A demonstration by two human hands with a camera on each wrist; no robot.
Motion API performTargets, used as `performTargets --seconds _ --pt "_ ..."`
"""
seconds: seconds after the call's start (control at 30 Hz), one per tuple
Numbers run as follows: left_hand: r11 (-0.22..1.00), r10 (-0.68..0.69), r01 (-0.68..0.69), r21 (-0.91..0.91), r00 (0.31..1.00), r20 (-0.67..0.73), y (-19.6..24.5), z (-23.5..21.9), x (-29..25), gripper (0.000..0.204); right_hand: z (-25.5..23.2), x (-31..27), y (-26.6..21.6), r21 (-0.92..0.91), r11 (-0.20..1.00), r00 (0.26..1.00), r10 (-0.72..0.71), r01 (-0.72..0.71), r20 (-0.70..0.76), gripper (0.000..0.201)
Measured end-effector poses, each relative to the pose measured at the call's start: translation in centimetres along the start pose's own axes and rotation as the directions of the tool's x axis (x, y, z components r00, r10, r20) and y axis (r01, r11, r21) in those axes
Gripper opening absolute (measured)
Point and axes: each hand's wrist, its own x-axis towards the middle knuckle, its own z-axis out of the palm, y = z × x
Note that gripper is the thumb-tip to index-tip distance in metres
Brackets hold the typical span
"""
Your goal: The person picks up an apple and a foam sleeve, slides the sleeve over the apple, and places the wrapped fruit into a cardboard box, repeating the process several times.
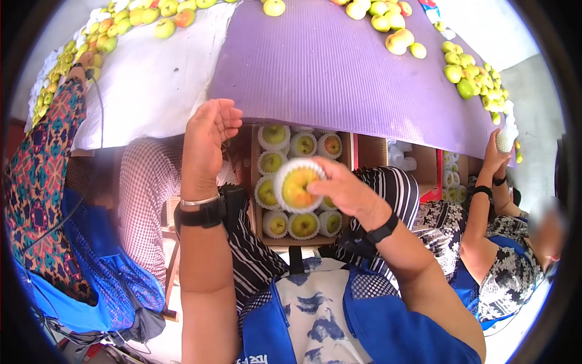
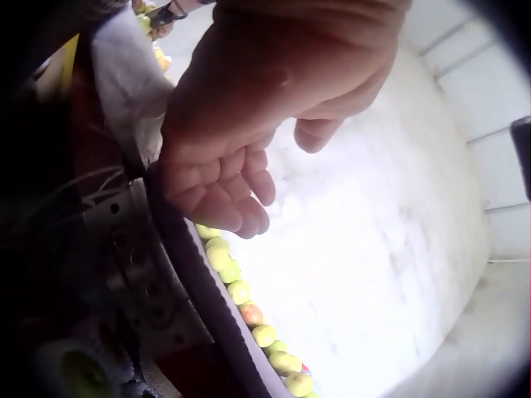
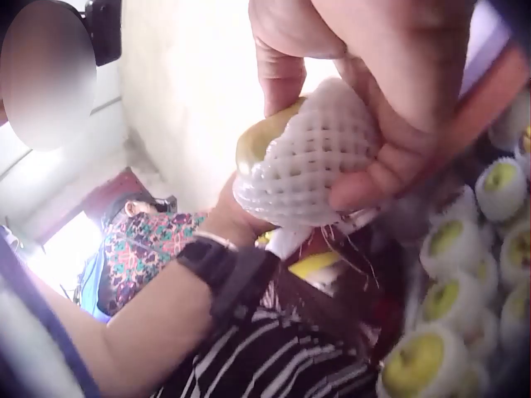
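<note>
My right hand (image 1: 347,189) grips a yellow-green apple (image 1: 296,187) in a white foam net, thumb on the fruit and fingers round the side. The right wrist view shows the foam net (image 3: 309,162) wrapped about the apple, with part of the skin bare. Below is a cardboard box (image 1: 285,241) holding rows of netted apples (image 1: 304,225). My left hand (image 1: 210,134) is raised left of the box near the table's edge, holding nothing. In the left wrist view its fingers (image 2: 226,186) are loosely bent.
A purple ridged mat (image 1: 327,67) and a white cloth (image 1: 154,85) cover the table ahead. Loose apples (image 1: 397,41) lie along its far side. Another person's hand (image 1: 496,151) at the right holds a white foam net (image 1: 504,141). A patterned sleeve (image 1: 51,145) reaches in at the left.
</note>
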Motion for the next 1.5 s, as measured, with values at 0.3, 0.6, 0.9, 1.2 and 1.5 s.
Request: performTargets --seconds 0.3,0.6,0.9,1.2,1.5 --pt "0.975 -0.181 0.206 0.087 0.956 -0.232 -4.6 -2.0 -10.6 0.020 -0.7 -0.1 13.3 -0.327 0.830 0.889 0.388 -0.451 -0.242 0.052" --pt "0.524 -0.189 0.383 0.761 0.923 -0.335 -15.3 -1.5 -14.1 0.022 -0.9 2.9 14.3 -0.456 0.841 0.956 0.279 -0.290 -0.093 0.052" --pt "0.355 -0.314 0.367 0.860 0.913 -0.260 -16.9 -3.0 -11.0 0.023 -0.6 5.9 16.3 -0.367 0.886 0.959 0.270 -0.282 -0.083 0.051" --pt "0.284 -0.385 0.485 0.827 0.848 -0.365 -16.3 -2.4 -10.3 0.030 0.9 5.5 15.1 -0.468 0.859 0.978 0.178 -0.207 -0.107 0.051" --pt "0.204 -0.279 0.433 0.878 0.885 -0.371 -18.4 -2.9 -10.6 0.024 0.3 6.2 17.7 -0.623 0.763 0.984 0.121 -0.176 -0.129 0.051"
